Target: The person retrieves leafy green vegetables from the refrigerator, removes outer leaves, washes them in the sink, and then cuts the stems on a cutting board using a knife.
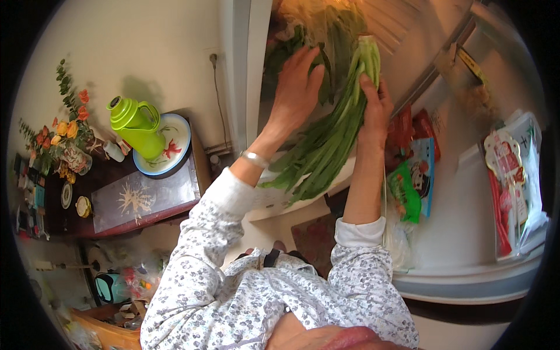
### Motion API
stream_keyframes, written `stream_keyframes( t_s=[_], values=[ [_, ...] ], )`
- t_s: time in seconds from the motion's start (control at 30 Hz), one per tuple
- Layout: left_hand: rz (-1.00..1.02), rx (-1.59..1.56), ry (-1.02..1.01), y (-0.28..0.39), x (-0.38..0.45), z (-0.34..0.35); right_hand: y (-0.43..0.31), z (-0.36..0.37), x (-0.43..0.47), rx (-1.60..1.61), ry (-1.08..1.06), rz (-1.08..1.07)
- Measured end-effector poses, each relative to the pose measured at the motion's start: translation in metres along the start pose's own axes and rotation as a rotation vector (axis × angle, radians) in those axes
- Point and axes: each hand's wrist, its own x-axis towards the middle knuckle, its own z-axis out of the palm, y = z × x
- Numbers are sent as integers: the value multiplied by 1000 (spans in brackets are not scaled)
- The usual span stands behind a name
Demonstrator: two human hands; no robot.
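Note:
My right hand (376, 105) grips a bunch of long leafy greens (332, 135) near its pale cut stem end, the leaves hanging down to the left between my arms. My left hand (297, 83), fingers spread and thumb apart, is over other dark leafy greens (337, 48) inside a refrigerator compartment. Whether its fingertips touch those leaves I cannot tell. A clear plastic bag (302, 15) covers part of the greens at the back. A silvery bangle sits on my left wrist.
The open refrigerator door (450, 210) on the right holds red, blue and green food packets (404, 190) and a packaged item in clear plastic (512, 188). At left, a dark wooden cabinet (166, 205) bears a green thermos jug (140, 127), an enamel tray (181, 135) and a flower arrangement (65, 135).

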Motion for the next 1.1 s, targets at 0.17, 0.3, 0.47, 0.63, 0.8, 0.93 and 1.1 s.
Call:
stream_keyframes(
  t_s=[0.17,0.3,0.47,0.63,0.8,0.93,1.1],
  values=[
    [-331,-644,-499,45,-73,-30,1,-17,-51,134,-17,67],
    [-155,-648,-541,53,-117,-14,11,-16,-95,136,21,67],
    [-501,-718,-510,52,-146,-51,41,-29,-76,50,-160,19],
    [-612,-636,-352,43,-177,-100,63,-8,6,-438,13,-130],
    [-655,-572,-95,50,-204,-153,69,19,49,-512,159,-289],
    [-572,-466,-52,51,-200,-169,51,30,119,-607,195,-304],
    [-451,-323,-136,54,-182,-157,46,21,158,-690,115,-204]
  ],
)
